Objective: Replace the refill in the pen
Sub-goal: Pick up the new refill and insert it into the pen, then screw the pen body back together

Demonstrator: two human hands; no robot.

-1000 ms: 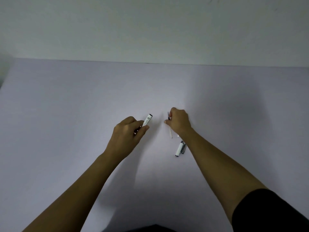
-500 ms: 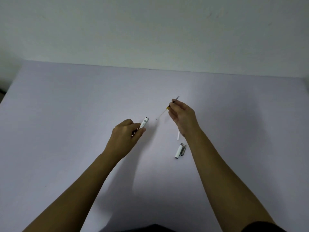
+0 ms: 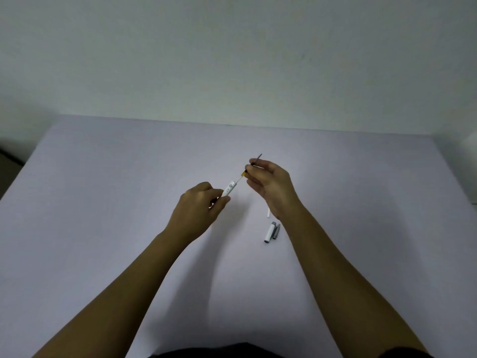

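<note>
My left hand [image 3: 200, 209] grips a white pen barrel [image 3: 229, 188], whose open end points up and to the right. Between the fingertips of my right hand [image 3: 271, 183] is a thin refill [image 3: 254, 164]; its dark tip sticks out above the fingers. The refill's lower end with a yellow band [image 3: 242, 173] sits at the mouth of the barrel. On the table below my right wrist lie a white pen cap [image 3: 269, 231] with a grey clip and a white tube [image 3: 268, 213], partly hidden by the wrist.
The work surface is a pale lilac table [image 3: 103, 202] against a plain light wall [image 3: 232, 60]. The table's left and right edges show at the frame sides.
My right hand lifted the refill off the table and brought its lower end to the open end of the barrel. My left hand raised the barrel slightly toward it.
</note>
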